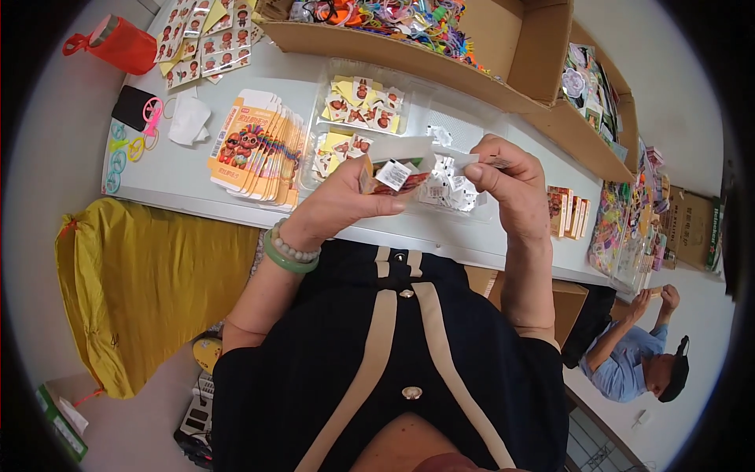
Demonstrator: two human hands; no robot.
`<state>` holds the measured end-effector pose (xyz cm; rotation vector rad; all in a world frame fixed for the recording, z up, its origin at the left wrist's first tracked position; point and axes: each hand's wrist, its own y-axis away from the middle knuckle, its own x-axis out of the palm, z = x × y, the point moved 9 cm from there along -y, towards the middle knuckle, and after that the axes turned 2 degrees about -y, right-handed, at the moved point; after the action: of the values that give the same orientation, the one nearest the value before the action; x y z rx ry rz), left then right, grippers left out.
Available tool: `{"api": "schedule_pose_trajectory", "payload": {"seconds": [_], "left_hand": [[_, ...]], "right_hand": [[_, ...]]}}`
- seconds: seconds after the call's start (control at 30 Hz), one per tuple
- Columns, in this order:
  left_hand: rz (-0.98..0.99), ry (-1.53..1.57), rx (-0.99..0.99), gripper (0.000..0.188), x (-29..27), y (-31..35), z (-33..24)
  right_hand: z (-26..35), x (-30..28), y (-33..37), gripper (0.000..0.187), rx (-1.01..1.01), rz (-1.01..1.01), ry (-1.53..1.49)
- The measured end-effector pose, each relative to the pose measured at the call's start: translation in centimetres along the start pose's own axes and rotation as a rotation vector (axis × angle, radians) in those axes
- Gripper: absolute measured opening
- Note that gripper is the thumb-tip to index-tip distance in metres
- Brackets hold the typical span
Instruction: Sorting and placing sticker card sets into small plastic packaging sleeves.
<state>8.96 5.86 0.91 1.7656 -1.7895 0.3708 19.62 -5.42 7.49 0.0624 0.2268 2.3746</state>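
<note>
My left hand (342,203), closed, grips a small opened carton (405,187) with its mouth turned up toward me. Inside that mouth lies a white printed packet (394,175). To the right of it, my right hand (511,179) is pinched on a small white packet (497,162), partly covered by the fingers. Beneath both hands a clear plastic tray (324,96) holds more white packets (452,193) and square sticker cards (362,102). Fanned flat cartons (255,149) lie left of the tray.
Cardboard boxes (409,59) of colourful trinkets line the far side. Several filled cartons (568,212) stand at the right. A red bottle (122,46), phone (135,108) and sticker sheets (208,47) occupy the left. A yellow sack (149,283) hangs below; another person (633,358) works at right.
</note>
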Motion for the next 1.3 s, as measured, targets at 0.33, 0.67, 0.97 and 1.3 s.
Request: {"api": "schedule_pose_trajectory", "payload": {"seconds": [0.33, 0.67, 0.97, 1.3], "left_hand": [[-0.047, -0.048, -0.031, 0.042, -0.5, 0.1, 0.3], [-0.015, -0.125, -0.006, 0.048, 0.0, 0.2, 0.6], [0.018, -0.298, 0.168, 0.051, 0.5, 0.5, -1.3], [-0.504, -0.089, 0.419, 0.060, -6.4, 5.1, -6.9]], "right_hand": [[-1.7, 0.7, 0.4, 0.029, -0.141, 0.043, 1.207], [4.7, 6.8, 1.2, 0.022, -0.689, 0.115, 0.796], [4.6, 7.6, 0.4, 0.016, -0.488, 0.239, 0.733], [-2.1, 9.8, -5.0, 0.016, -0.439, 0.294, 1.025]]}}
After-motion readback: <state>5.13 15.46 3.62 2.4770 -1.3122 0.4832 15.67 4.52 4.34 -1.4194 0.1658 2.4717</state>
